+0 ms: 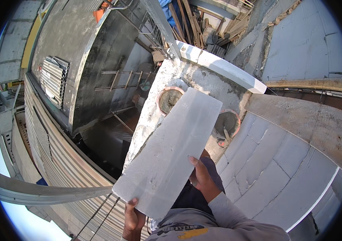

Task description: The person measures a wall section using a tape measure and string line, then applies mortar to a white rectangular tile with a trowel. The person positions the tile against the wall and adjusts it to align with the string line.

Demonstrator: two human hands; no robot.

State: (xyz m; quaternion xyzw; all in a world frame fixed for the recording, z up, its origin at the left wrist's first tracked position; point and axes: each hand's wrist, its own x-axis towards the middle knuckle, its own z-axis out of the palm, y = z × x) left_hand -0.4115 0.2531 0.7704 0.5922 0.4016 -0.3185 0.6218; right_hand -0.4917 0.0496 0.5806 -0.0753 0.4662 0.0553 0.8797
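A long, light grey aerated concrete block (167,154) is held up in front of my body, tilted away toward the upper right. My left hand (134,217) grips its near left corner, thumb on top and fingers underneath. Along the right edge, my right hand (204,178) holds it the same way. Beyond the block stands a round tub (158,105) with grey mortar in it. A second round tub (238,122) is partly covered by the block's right side, and a tool handle (226,134) sticks up from it.
At right rises a wall of pale blocks (271,160), with a concrete ledge (299,116) behind it. White blocks (219,66) line the slab's far edge. Left of the slab is a deep drop with a wooden ladder (127,80). A metal post (161,24) stands ahead.
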